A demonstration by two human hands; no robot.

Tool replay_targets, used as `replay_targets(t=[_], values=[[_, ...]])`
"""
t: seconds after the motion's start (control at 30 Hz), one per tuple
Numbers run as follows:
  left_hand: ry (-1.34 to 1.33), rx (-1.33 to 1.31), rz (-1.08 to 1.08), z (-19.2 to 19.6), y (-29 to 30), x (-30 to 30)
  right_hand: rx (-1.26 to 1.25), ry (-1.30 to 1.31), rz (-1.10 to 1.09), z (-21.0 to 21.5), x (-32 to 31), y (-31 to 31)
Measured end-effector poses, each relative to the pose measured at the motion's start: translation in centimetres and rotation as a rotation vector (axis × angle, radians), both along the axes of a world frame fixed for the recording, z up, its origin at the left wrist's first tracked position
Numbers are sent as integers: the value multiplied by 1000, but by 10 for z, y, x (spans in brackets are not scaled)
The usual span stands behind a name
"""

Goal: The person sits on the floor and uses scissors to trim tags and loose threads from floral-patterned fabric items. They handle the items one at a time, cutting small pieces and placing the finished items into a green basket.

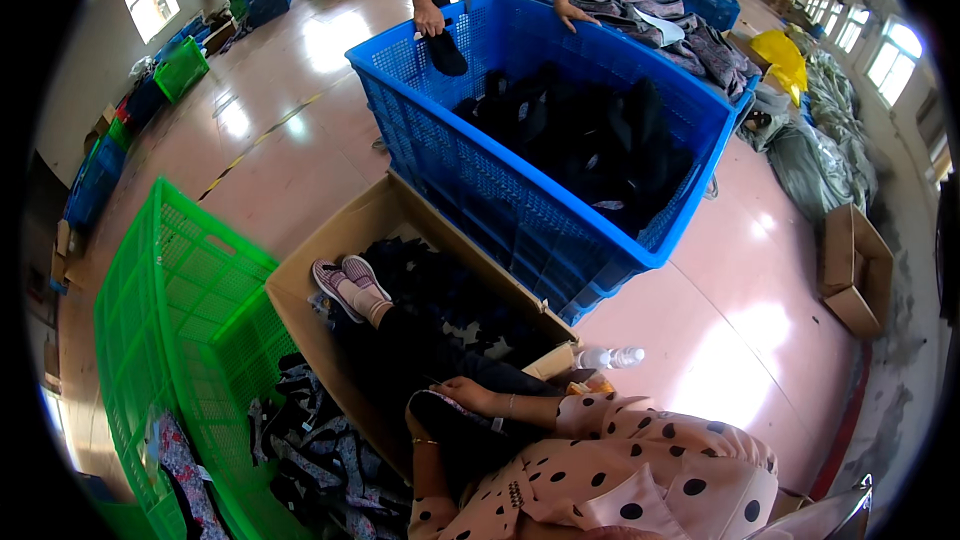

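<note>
A black cloth shoe upper (pixel 455 408) with a pale-edged opening is held in my lap. My right hand (pixel 466 394) is closed on its upper edge, fingers pinched together. On the other side my left hand (pixel 420 408) grips it too, its fingers partly hidden by the cloth. Just beyond my hands, a cardboard box (pixel 345 225) holds a heap of dark cloth pieces (pixel 440 285). My legs stretch into that box, and my feet in woven shoes (pixel 350 282) rest at its far left side.
A large blue crate (pixel 500 170) of black uppers stands beyond the box; a co-worker's hand (pixel 430 20) holds a black upper over it. At left is a green crate (pixel 215 310) with patterned pieces. A plastic bottle (pixel 610 357) lies right of the box.
</note>
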State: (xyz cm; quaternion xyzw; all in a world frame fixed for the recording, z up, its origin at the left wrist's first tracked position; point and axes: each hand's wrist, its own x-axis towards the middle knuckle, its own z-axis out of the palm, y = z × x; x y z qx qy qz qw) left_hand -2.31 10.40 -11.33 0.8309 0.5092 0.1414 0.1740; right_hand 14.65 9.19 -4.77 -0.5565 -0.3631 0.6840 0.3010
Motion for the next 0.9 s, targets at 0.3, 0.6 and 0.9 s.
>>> replay_targets(t=[0.3, 0.6, 0.9], values=[[107, 167, -51, -32, 1, -10, 72, -53, 2, -7, -3, -3], [328, 164, -39, -99, 11, -55, 208, -72, 9, 0, -20, 6], [604, -50, -94, -29, -2, -17, 61, -86, 45, -10, -4, -2]])
